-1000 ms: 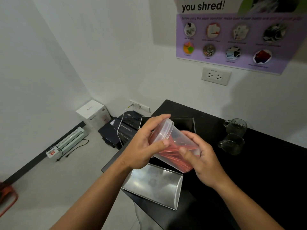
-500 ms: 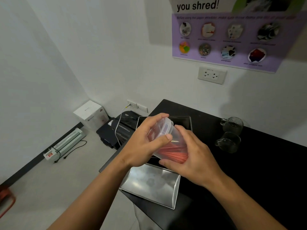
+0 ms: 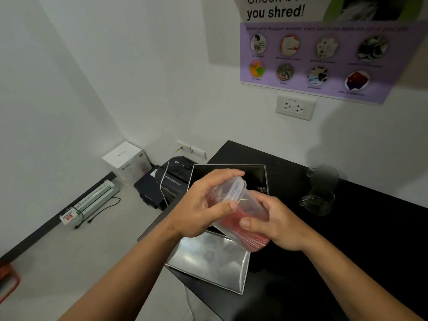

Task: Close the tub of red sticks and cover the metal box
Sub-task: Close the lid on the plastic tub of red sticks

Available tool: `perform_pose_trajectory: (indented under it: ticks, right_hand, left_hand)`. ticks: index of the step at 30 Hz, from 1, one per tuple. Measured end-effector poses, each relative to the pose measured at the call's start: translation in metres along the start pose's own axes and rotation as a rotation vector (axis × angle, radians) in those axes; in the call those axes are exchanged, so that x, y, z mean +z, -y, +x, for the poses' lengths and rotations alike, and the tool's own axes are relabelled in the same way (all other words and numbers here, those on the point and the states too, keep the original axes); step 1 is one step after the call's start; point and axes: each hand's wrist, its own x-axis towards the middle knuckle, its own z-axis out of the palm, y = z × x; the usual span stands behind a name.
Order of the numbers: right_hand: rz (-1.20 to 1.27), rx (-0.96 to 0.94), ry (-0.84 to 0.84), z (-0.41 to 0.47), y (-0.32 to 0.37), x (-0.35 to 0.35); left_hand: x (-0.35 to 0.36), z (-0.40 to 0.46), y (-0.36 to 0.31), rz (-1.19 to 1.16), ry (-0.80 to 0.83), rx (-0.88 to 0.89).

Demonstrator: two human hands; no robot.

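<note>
I hold a clear plastic tub (image 3: 249, 212) of red sticks (image 3: 245, 237) tilted above the black table, its top pointing up and left. My left hand (image 3: 199, 209) wraps the top end, fingers over its clear lid (image 3: 235, 189). My right hand (image 3: 275, 224) grips the tub's lower body. Behind the tub the open metal box (image 3: 228, 173) shows a dark inside. Its flat metal lid (image 3: 209, 262) lies on the table's near corner, under my hands.
Two glass cups (image 3: 318, 200) stand on the black table (image 3: 359, 251) to the right. On the floor to the left are a black shredder (image 3: 166, 181), a white carton (image 3: 127, 159) and a laminator (image 3: 90, 202). A white wall stands close behind.
My right hand slid from over the tub's side down to its lower body, and the tub's red base end now shows again. The left hand stays on the lid.
</note>
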Motion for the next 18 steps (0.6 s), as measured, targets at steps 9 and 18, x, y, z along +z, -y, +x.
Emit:
perform_pose_trajectory:
  ticks: [9,18]
  right_hand:
    - [-0.432,-0.082,-0.147,0.001,-0.003,0.012]
    - [-0.305,-0.115,-0.155,-0.001,-0.012,0.002]
  left_hand:
    - [0.009,-0.003,0.008,-0.05,0.015,-0.057]
    - [0.008,-0.005,0.015,0.011,-0.11,-0.119]
